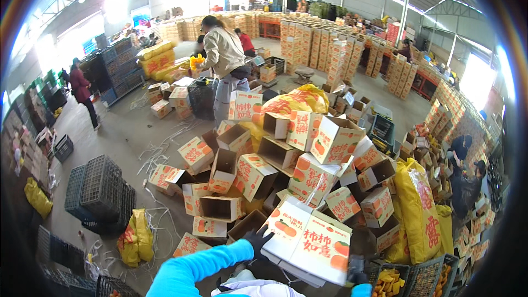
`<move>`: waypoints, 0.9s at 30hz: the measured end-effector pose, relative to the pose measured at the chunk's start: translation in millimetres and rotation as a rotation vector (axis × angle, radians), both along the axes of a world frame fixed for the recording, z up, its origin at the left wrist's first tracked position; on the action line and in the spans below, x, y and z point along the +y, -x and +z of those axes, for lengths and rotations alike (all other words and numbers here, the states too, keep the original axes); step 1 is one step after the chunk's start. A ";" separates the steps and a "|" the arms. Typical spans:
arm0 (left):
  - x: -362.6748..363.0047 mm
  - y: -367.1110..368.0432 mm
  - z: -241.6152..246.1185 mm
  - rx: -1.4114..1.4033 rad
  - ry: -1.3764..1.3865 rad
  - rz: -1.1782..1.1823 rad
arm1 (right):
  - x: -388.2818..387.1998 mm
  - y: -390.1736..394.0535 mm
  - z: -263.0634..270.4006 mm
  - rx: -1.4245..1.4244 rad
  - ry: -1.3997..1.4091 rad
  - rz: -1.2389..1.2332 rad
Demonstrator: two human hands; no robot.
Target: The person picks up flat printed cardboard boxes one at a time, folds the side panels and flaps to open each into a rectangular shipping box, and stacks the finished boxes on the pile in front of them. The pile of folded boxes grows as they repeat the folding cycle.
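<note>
Below me a stack of flattened printed cartons (307, 241), white with orange fruit pictures and red writing, is held up at a tilt. My left hand (256, 242), in a black glove below a bright blue sleeve, grips its left edge. At the right edge is my right hand (357, 271), also black-gloved and partly hidden; its fingers are blurred. Just beyond the stack rises a loose heap of opened-out, empty-looking cartons, among them a tilted box (253, 176) and an open one (220, 208).
Full yellow woven sacks (418, 210) stand at right, above plastic crates with orange-yellow contents (387, 282). Dark crates (99, 187) and a yellow sack (136, 237) sit left. White strapping (165, 148) litters the floor. A person (225, 57) stands beyond the heap; carton stacks (317, 47) are behind.
</note>
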State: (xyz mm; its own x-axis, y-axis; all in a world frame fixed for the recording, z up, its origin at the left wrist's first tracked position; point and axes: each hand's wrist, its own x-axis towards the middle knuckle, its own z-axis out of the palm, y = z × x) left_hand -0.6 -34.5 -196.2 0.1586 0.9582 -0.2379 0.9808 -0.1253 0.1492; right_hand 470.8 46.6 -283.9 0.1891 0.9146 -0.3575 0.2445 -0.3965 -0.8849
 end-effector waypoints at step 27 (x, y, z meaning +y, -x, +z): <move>39.4 -37.1 116.9 -0.379 0.200 -0.246 | 40.7 77.3 139.7 0.194 -0.426 -0.215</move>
State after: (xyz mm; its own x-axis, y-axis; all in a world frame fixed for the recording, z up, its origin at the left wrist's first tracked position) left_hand 36.5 4.9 -79.4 0.4856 0.8227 -0.2956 0.7978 -0.2789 0.5345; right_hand 393.4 87.3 -144.2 0.3560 0.9344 -0.0088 0.0119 -0.0139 -0.9998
